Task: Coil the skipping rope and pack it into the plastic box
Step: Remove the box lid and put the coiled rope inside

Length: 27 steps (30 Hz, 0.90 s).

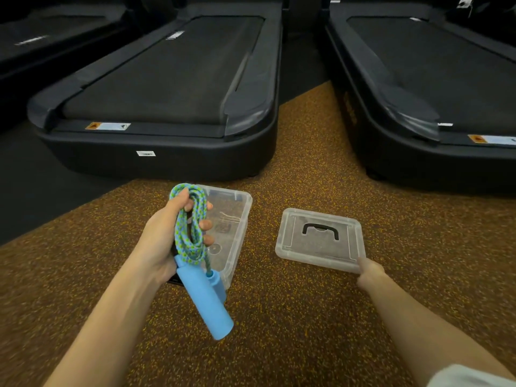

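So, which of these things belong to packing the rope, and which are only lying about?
For the job: skipping rope, coiled in the left hand; open plastic box; box lid, gripped at its near corner by the right hand.

Just lying about: treadmill behind the box; second treadmill on the right; speckled floor.

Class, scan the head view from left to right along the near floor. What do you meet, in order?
The left hand gripping the coiled skipping rope → the open plastic box → the lid lying flat beside it → the right hand touching the lid's near right corner.
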{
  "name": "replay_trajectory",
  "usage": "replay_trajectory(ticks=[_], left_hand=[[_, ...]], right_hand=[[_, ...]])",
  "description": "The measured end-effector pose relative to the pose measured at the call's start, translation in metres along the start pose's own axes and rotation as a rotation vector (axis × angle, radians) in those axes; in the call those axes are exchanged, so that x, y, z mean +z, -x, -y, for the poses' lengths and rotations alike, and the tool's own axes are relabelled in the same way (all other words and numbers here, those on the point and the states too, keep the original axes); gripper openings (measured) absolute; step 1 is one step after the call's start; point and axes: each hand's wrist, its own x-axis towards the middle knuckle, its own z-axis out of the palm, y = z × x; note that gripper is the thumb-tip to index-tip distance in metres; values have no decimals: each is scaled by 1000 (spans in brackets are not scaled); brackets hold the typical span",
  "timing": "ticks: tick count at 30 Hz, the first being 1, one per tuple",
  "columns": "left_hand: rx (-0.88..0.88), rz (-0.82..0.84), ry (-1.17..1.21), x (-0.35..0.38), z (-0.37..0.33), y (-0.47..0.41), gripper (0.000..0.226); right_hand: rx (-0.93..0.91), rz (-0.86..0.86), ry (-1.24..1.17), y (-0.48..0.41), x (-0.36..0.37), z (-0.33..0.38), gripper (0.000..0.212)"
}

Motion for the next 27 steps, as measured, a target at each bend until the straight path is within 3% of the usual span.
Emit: replay_trajectory(ticks=[4,9,14,18,22,27], left_hand=[[-2,-12,7,-4,0,1,58],[-5,-25,20,-10,-2,3,57],[10,-33,71,-17,-7,5,52],[10,-33,27,-19,-10,9,59],[15,-33,30,-24,-14,12,60],[27,-10,19,-30,-19,17,62]], right_hand=[[-13,67,225,5,2,-1,45],[-83,67,326,6,16,-7,51],[-458,-56,552,64,59,3,70],[-717,151,571,110,103,-7,74],[-835,376,693,155,132,-39,78],[-681,509,853,179,144,-81,89]])
